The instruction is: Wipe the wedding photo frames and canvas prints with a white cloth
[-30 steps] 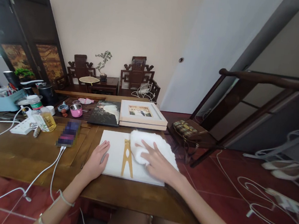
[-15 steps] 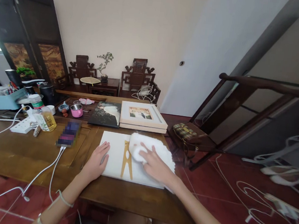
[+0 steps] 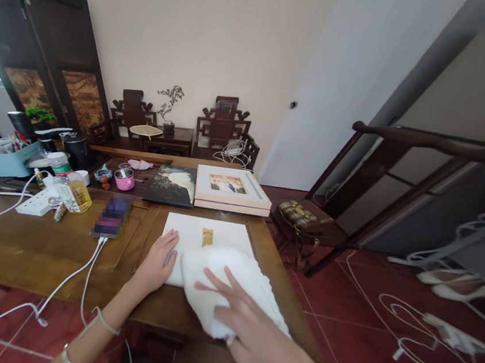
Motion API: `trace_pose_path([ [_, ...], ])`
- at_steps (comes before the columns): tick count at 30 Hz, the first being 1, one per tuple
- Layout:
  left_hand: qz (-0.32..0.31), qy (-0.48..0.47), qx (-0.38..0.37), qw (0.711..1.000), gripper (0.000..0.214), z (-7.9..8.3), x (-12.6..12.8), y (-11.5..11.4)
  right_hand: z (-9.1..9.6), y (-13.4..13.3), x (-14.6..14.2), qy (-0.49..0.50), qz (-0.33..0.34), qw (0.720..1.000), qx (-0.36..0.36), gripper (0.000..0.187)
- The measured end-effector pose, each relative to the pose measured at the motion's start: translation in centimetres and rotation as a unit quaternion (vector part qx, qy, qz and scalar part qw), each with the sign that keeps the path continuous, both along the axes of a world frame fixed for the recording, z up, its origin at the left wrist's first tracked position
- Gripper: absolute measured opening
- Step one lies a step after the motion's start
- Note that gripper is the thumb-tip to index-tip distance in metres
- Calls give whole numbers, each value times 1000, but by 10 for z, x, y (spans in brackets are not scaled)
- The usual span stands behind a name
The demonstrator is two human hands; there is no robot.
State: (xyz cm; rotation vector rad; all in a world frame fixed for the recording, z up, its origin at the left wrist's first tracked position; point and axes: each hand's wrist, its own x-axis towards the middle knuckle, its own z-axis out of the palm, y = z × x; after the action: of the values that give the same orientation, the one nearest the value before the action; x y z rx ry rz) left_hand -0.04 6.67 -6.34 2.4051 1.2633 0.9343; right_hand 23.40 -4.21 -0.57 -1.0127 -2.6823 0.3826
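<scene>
A flat white panel [image 3: 228,232] lies on the wooden table in front of me. On it is a gold-brown piece [image 3: 207,237]; its upper end shows and the white cloth [image 3: 234,261] covers the rest. My left hand [image 3: 159,262] rests flat on the panel's left edge, fingers extended, holding nothing. Over the near right part of the panel, my right hand [image 3: 241,314] presses on the cloth with its fingers spread and the thumb side low against it. The cloth hangs past the panel's near edge.
Behind the panel lie a framed picture [image 3: 262,198] and a dark photo board [image 3: 155,189]. To the left are a phone [image 3: 111,217] on white cables, a power strip [image 3: 34,204], an oil-coloured bottle [image 3: 78,196] and a pink cup [image 3: 124,179]. A wooden chair [image 3: 337,226] stands at right.
My right hand has drawn the cloth toward me and down across the panel, covering the lower part of the gold-brown piece. My left hand has stayed in place.
</scene>
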Motion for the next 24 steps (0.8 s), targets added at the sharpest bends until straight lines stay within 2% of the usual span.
trace_pose_path([
  [3,5,-6,9,1000,37,2,0,3,0,22,17,1,-33,999,7,42],
  [6,11,-12,13,1000,31,3,-1,7,-2,64,23,3,-112,994,13,46],
  [9,14,-26,11,999,32,2,-3,8,-2,101,11,9,-191,981,21,41],
  [11,9,-37,4,999,38,0,-3,8,-1,112,-4,12,-211,977,26,39],
  [13,2,-40,-10,999,42,-1,-4,9,-1,107,-18,12,-195,980,30,38],
  [16,6,-35,-32,999,43,-2,-4,10,-1,76,-29,11,-108,994,23,38],
  [20,13,-38,-24,999,40,-3,-3,11,2,24,-14,17,9,1000,-9,41],
  [22,7,-40,-7,999,39,-5,-3,11,6,13,0,14,20,999,-29,42],
  [24,2,-39,2,999,38,-6,-3,11,9,17,12,12,-3,999,-45,43],
])
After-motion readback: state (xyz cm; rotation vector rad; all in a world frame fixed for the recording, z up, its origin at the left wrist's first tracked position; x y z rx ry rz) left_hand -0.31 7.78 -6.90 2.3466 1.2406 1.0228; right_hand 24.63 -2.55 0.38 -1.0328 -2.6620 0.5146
